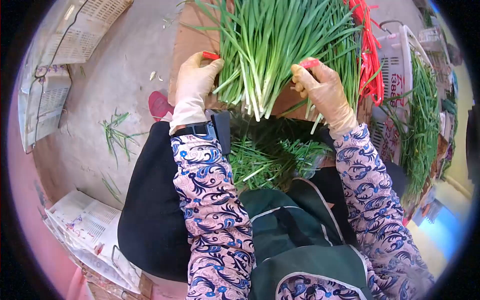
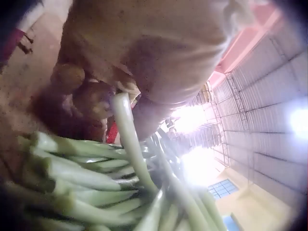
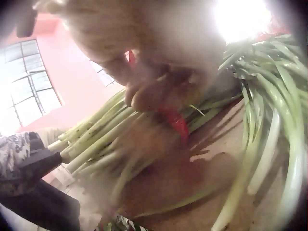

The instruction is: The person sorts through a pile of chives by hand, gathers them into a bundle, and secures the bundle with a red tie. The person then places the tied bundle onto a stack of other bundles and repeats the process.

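A thick bundle of garlic chives (image 1: pixel 272 55) lies on a brown board, its pale cut stems (image 2: pixel 82 173) pointing toward the person. Both hands wear thin pale gloves. At the bundle's left side the left hand (image 1: pixel 195 82) pinches a red plastic strip (image 1: pixel 210 55) between thumb and fingers. Across from it, the right hand (image 1: pixel 325 92) grips a red strip too, with its fingers curled. A length of red strip (image 3: pixel 175 125) hangs below the right fingers in the right wrist view. Whatever runs beneath the bundle is hidden by the stems.
More chives (image 1: pixel 347 65) lie right of the bundle, beside a hank of red strips (image 1: pixel 370 50). A white plastic crate (image 1: pixel 395 65) with greens hanging over it stands at right. Loose trimmings (image 1: pixel 260 160) lie below the board; others (image 1: pixel 119 132) litter the floor. Crates (image 1: pixel 87 30) stand at left.
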A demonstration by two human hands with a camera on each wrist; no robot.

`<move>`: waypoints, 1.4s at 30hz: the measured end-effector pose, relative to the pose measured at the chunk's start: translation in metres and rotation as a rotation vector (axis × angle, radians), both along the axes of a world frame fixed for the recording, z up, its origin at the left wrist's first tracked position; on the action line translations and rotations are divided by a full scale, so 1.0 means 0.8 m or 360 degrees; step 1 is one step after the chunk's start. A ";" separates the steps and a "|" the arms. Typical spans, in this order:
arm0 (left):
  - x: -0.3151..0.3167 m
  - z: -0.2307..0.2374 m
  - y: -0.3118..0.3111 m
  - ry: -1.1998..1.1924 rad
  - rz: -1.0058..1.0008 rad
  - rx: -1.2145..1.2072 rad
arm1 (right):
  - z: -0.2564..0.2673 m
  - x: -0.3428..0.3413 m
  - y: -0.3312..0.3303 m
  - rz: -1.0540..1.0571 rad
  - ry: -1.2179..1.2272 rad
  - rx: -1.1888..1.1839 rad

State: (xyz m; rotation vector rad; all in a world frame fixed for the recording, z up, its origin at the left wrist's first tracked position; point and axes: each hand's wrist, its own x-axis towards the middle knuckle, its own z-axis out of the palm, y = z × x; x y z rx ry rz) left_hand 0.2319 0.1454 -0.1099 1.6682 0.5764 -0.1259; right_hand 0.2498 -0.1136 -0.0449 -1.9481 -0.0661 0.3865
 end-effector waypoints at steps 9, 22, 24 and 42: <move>-0.019 -0.001 -0.014 0.0072 0.0292 -0.0304 | 0.004 -0.002 0.013 0.0088 0.0120 -0.0053; -0.022 0.015 -0.017 0.0242 0.0390 -0.0686 | 0.000 -0.002 0.011 0.0074 0.0074 -0.0054; -0.020 0.001 -0.017 0.0115 0.0323 -0.0552 | -0.004 0.000 0.004 0.0102 -0.0061 -0.0140; 0.016 -0.030 -0.022 -0.0026 0.0339 0.0569 | -0.028 0.003 -0.063 -0.0659 0.0171 0.0081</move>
